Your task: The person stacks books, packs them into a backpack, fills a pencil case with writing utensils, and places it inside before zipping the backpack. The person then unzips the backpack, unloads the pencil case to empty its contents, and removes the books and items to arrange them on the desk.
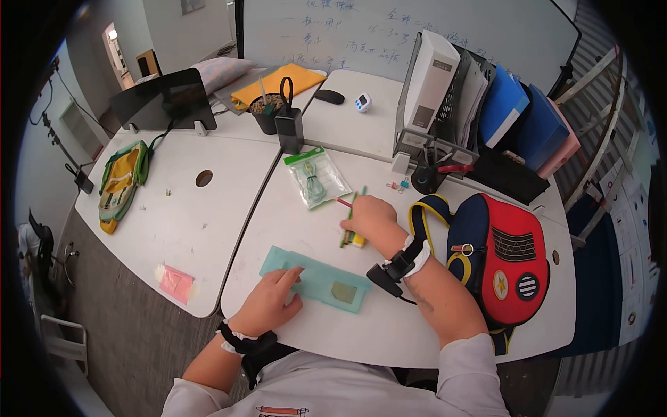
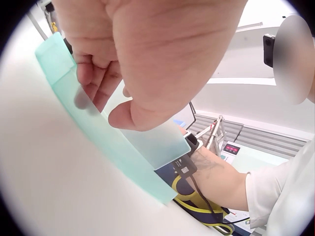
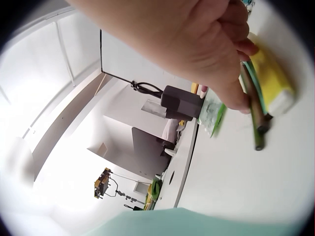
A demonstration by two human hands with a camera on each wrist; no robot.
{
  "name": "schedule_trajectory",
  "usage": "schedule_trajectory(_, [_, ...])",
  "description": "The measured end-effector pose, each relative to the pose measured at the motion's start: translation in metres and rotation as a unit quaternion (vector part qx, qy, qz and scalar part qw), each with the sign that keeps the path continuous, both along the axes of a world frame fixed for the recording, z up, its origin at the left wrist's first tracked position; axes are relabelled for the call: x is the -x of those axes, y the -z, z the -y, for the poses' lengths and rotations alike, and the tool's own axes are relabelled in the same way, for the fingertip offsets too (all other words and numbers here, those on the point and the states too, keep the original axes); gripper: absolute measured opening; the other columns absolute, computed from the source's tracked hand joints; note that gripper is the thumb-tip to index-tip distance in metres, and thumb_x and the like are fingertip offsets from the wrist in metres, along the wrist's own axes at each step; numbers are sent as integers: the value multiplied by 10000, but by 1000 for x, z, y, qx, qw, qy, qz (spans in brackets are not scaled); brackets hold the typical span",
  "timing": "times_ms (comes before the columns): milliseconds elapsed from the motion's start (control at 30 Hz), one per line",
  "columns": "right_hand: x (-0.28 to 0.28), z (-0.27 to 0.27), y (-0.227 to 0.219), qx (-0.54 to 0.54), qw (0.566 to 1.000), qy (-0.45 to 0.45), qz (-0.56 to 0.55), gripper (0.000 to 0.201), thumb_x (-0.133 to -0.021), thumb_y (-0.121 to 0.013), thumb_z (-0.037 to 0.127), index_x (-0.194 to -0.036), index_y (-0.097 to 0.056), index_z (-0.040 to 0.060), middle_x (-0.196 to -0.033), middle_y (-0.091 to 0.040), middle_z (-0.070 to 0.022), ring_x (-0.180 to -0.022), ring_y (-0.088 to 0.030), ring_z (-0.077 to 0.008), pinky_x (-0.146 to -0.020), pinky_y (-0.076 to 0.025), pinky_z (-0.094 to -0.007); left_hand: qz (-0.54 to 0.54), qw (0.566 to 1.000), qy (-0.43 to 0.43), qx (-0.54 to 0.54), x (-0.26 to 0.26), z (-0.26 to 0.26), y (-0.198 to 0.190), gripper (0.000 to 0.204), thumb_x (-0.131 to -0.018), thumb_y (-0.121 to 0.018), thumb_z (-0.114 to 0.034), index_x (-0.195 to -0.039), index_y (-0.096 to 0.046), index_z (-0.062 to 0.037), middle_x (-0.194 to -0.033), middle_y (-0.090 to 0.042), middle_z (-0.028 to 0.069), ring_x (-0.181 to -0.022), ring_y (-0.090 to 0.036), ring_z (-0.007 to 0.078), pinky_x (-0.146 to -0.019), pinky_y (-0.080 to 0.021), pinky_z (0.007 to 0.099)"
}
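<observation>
A flat teal pencil pouch [image 1: 326, 281] [image 2: 98, 132] lies on the white table [image 1: 389, 326] in front of me. My left hand [image 1: 295, 286] [image 2: 106, 105] rests on its left half, fingertips pressing on the pouch. Farther back, my right hand [image 1: 361, 212] [image 3: 236, 73] curls over a small bunch of green and pink pencils [image 1: 345, 236] [image 3: 253, 105] and grips them against the table. A yellow eraser [image 1: 358, 241] [image 3: 275, 81] lies right beside them. Most of the pencils' length is hidden under the hand.
A clear bag with a cable [image 1: 316, 177] lies behind the right hand. A red and blue backpack [image 1: 500, 257] sits at the right, a file rack [image 1: 438, 97] behind it. On the left table are pink notes [image 1: 175, 281] and a green-yellow pencil case [image 1: 121, 181].
</observation>
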State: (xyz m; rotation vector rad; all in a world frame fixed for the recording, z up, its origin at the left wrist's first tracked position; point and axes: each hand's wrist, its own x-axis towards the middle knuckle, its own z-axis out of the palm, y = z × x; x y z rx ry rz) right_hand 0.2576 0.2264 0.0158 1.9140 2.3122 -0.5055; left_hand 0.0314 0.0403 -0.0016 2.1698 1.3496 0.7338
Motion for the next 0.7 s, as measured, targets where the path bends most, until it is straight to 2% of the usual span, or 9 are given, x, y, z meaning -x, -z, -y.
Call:
schedule_trajectory(100, [-10,-5,-11,30,999,6,43,398,-769,-783,353,-1028,-748,53,-1058,-734,-134,-968,-720,-299,-799,-585,-397,2,1000,9,15,-4,-5,-7,624,-787,-658,-49,-1371,-443,-9,-929,-647,163,-910,-621,370,-813,-503,434])
schedule_trajectory(200, [-22,-12,-9,29,997,1,77,331,-779,-756,256,-1040,-744,52,-1076,-728,-140,-989,-715,-303,-806,-583,-398,-21,998,14,60,-16,-8,-12,636,-789,-665,-35,-1374,-419,4,-846,-650,135,-810,-642,324,-725,-517,408])
schedule_trajectory(333, [-39,-15,2,5,995,13,94,333,-734,-729,231,-998,-741,28,-1013,-726,-175,-967,-708,-333,-799,-576,-435,-18,997,24,64,-40,-7,-6,662,-806,-653,-64,-1398,-372,28,-771,-640,160,-748,-636,356,-688,-514,430])
schedule_trajectory(433, [-49,-19,4,14,994,57,88,293,-794,-711,211,-1034,-744,48,-1115,-713,-167,-1025,-701,-326,-827,-577,-419,60,992,14,113,-57,-12,4,674,-812,-643,-57,-1397,-323,46,-761,-626,153,-717,-637,335,-645,-511,409])
schedule_trajectory(533, [-71,-27,-6,-17,999,39,35,307,-810,-675,240,-1024,-738,30,-1034,-721,-200,-963,-706,-361,-798,-571,-436,113,987,5,117,-69,-23,8,654,-813,-633,-52,-1384,-331,46,-763,-614,141,-706,-633,319,-640,-507,390])
schedule_trajectory(600, [-81,-26,-26,-57,995,14,-78,319,-819,-635,258,-1000,-730,12,-937,-714,-244,-886,-701,-407,-769,-558,-469,126,981,10,145,-75,-35,8,621,-825,-619,-50,-1369,-335,46,-789,-611,143,-713,-634,299,-647,-507,369])
schedule_trajectory(633, [-80,-15,-48,-55,988,20,-145,275,-809,-642,233,-940,-713,1,-744,-700,-173,-694,-687,-330,-658,-528,-437,151,978,23,144,-79,-42,9,596,-840,-609,-42,-1364,-340,43,-794,-617,127,-716,-636,280,-648,-504,359])
schedule_trajectory(667, [-79,-3,-64,-55,988,20,-145,275,-809,-642,233,-940,-713,1,-744,-700,-173,-694,-687,-330,-658,-528,-437,175,974,36,141,-81,-48,12,571,-854,-599,-34,-1360,-345,40,-799,-624,110,-718,-638,262,-649,-502,348])
schedule_trajectory(700, [-78,11,-75,14,967,46,-250,240,-800,-664,217,-908,-696,5,-758,-674,-106,-703,-640,-243,-670,-503,-381,175,974,36,140,-82,-55,21,571,-854,-599,-34,-1360,-344,40,-799,-624,110,-718,-638,262,-649,-502,348])
